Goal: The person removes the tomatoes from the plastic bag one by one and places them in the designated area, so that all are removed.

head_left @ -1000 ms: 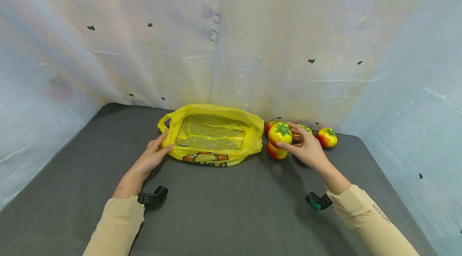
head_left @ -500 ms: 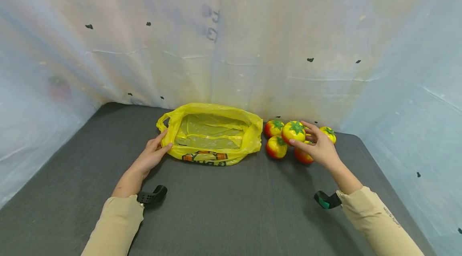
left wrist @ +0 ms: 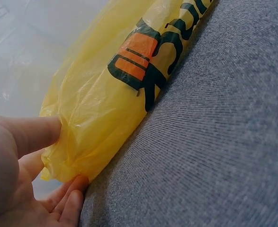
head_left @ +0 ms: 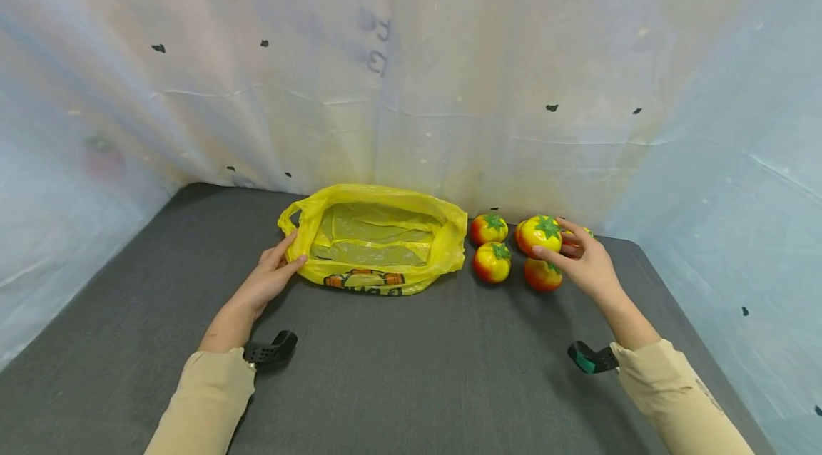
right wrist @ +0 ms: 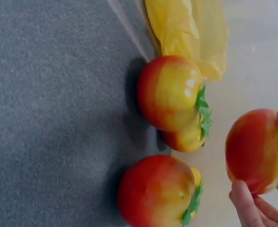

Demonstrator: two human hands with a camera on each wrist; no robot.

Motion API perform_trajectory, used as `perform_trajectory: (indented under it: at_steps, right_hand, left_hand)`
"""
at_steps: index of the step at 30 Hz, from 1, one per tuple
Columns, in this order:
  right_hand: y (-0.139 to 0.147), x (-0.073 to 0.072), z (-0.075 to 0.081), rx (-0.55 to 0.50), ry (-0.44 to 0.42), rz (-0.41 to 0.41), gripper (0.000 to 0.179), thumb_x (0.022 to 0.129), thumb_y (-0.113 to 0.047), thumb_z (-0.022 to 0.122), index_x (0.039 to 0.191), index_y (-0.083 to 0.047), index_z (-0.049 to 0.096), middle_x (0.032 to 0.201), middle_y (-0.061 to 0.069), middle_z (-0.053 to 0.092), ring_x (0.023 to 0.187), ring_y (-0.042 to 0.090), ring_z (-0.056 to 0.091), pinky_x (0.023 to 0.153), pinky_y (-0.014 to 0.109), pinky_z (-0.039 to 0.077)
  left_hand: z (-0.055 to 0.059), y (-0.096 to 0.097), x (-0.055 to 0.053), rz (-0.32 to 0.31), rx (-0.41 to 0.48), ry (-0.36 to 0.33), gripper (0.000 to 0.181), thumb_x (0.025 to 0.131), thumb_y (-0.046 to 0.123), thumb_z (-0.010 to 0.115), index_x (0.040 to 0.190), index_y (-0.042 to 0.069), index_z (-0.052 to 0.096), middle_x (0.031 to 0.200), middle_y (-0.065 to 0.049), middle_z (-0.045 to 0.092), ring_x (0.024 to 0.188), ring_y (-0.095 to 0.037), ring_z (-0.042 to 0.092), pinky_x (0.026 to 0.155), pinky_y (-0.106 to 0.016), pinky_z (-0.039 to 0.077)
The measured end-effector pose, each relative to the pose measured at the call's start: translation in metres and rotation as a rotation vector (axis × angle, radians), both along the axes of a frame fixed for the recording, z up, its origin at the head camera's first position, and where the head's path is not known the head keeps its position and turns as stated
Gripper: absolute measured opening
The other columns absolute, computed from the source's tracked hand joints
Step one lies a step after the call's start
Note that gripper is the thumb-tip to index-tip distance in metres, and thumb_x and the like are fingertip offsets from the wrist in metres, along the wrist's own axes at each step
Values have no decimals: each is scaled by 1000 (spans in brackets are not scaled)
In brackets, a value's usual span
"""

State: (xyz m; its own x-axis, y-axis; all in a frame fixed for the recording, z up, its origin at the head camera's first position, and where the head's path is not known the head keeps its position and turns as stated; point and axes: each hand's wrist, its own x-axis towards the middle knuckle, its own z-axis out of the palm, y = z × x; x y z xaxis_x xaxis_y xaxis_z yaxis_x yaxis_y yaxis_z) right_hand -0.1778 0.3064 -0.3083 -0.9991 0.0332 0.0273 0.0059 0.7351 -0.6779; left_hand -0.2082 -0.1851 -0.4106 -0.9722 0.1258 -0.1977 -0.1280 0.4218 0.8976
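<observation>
A yellow plastic bag (head_left: 452,241) lies on the dark table, its mouth spread wide and its inside showing. At its left end my left hand (head_left: 272,275) pinches the plastic near the handle loop; in the left wrist view the thumb presses the outside of the bag (left wrist: 91,109), with the other fingers underneath and behind. My right hand (head_left: 589,266) grips a red-and-yellow tomato (head_left: 538,234) with a green star-shaped top. The right wrist view shows this tomato (right wrist: 252,153) raised between thumb and fingers, above the others.
Right of the bag sit more tomatoes: one at the back (head_left: 489,229), one in front of it (head_left: 491,262) and another under the held one (head_left: 542,274). Others are partly hidden behind the held tomato and right hand. Pale plastic sheeting (head_left: 449,84) walls the table's back and sides.
My right hand has moved to the right with the tomato, away from the bag and over the right-hand tomatoes. The left hand and bag have stayed in place.
</observation>
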Motion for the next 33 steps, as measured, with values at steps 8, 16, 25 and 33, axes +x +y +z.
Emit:
perform_trajectory:
  at_steps: [8, 16, 25, 33]
  right_hand:
    - [9, 1, -1, -18, 22, -47, 84, 89, -47, 64, 153, -11, 24, 145, 32, 35, 129, 48, 41, 99, 59, 40]
    - [20, 0, -5, -37, 2, -139, 89, 87, -53, 63, 154, -13, 20, 148, 31, 32, 131, 46, 40, 99, 58, 40]
    - [31, -3, -10, -16, -19, -241, 91, 88, -55, 61, 155, -11, 18, 148, 32, 31, 131, 47, 38, 99, 59, 40]
    - [41, -2, -16, -24, -26, -266, 92, 88, -55, 60, 154, -10, 17, 148, 32, 30, 132, 46, 38, 99, 59, 40]
  left_hand:
    - [2, 1, 2, 1, 5, -6, 71, 102, 36, 44, 156, 22, -1, 153, -27, -2, 141, -48, 6, 111, -60, 16]
    - [3, 2, 2, 1, 9, -11, 72, 102, 35, 44, 156, 21, -2, 153, -27, -2, 140, -48, 8, 111, -60, 18]
    - [2, 1, 2, -2, 20, -7, 71, 102, 35, 44, 156, 22, -1, 153, -27, -2, 140, -48, 7, 111, -60, 18]
    - [1, 0, 2, -3, 14, -1, 70, 103, 35, 44, 156, 22, -1, 153, -27, -2, 140, -49, 7, 110, -61, 17]
